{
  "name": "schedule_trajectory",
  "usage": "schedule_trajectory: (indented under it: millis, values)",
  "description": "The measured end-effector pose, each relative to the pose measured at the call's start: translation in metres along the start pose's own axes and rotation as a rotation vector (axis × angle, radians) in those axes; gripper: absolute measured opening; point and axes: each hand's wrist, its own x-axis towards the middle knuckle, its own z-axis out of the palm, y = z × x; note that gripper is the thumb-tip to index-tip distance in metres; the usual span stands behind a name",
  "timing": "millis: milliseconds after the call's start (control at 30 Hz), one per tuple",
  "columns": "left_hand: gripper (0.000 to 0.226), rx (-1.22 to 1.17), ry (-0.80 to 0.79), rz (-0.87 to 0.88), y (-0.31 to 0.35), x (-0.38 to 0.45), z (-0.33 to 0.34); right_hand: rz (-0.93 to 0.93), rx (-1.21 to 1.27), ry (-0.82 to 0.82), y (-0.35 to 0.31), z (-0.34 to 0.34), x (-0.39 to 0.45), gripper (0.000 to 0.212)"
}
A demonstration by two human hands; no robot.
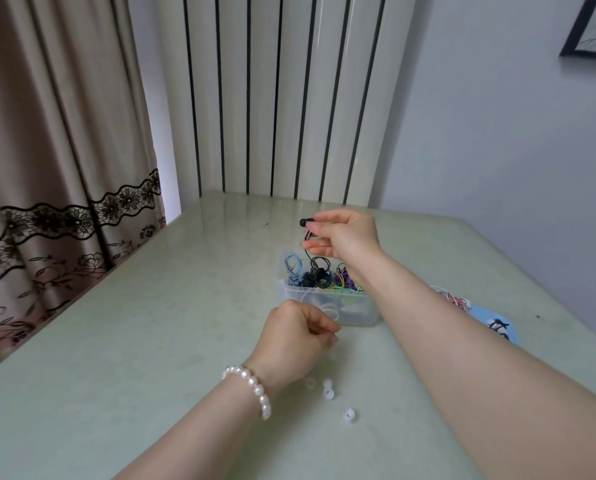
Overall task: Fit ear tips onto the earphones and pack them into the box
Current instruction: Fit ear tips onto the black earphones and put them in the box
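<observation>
While your arms reach out over the pale green table [116, 341], three translucent white ear tips [328, 388] lie loose on it nearest you, just right of your left wrist, which wears a pearl bracelet [255, 388]. One of the three sits a little apart, nearer and to the right. Your left hand [296, 336] is beyond them, close above the tabletop, its fingers curled inward with thumb and fingertips pressed together; whether they pinch an ear tip I cannot tell, since anything between them is too small to see.

Just past that hand stands a clear plastic box [327, 303], open at the top and filled with tangled earphone cables in light blue, black, purple, yellow and green. To its right, partly hidden behind your right forearm, lie a pink cable bundle [454, 299] and a blue item [497, 325] with dark marks on it.

Your right hand [345, 237] is raised above the far side of the box, thumb and fingers pinching a black earphone [305, 222]. Its bud points left, and its thin black cable hangs down into the box.

Farther back, a white panel with black vertical stripes rises behind the table, with a lace-trimmed beige curtain [47, 168] at the left.
</observation>
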Motion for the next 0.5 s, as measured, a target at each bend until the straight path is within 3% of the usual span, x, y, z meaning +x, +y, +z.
schedule_trajectory:
  millis: [133, 233, 300, 500]
  values:
    - [0.025, -0.014, 0.027, -0.034, -0.003, 0.002, -0.001, -0.066, -0.416, 0.023, 0.020, 0.000, 0.006, 0.019]
    - [0.022, -0.011, 0.030, -0.051, -0.004, 0.003, -0.003, -0.154, -0.664, -0.007, 0.031, 0.000, 0.006, 0.022]
    - [0.020, -0.005, 0.030, -0.054, -0.003, 0.003, -0.003, -0.167, -0.746, -0.051, 0.036, -0.001, 0.003, 0.017]
    - [0.011, -0.015, 0.046, -0.076, -0.006, 0.003, -0.007, -0.199, -0.703, -0.087, 0.017, -0.013, 0.002, 0.056]
